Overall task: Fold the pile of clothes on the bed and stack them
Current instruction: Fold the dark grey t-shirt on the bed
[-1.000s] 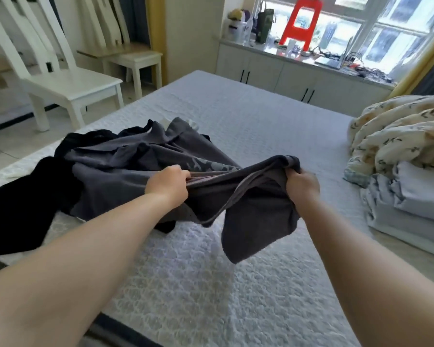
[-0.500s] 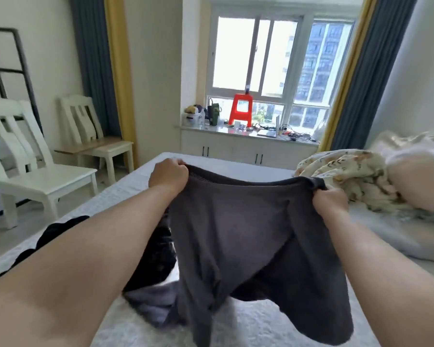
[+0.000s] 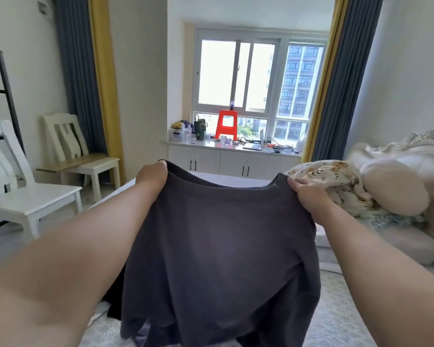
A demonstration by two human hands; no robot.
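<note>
While the dark grey garment [image 3: 218, 246] hangs stretched between both hands above the bed [image 3: 341, 319], the step in hand looks to be the opening-out of one piece before its first fold. It is a soft, matt knit, held by its top edge, which sags in a shallow curve between the two grips; the cloth below falls mostly flat, with loose folds gathering near its lower hem. The left hand [image 3: 152, 176] has its fingers curled over the upper left corner, and the right hand [image 3: 308, 194] pinches the upper right corner with thumb and fingers. The next move probably calls for laying the piece flat on the pale quilted cover and smoothing it, keeping the corners level so the fold lines come out square. A strip of black clothing [image 3: 114, 306] shows just beside the garment's lower left. To the right lies a flowered quilt [image 3: 331, 181] bundled with pillows; white chairs [image 3: 60, 171] stand to the left.
</note>
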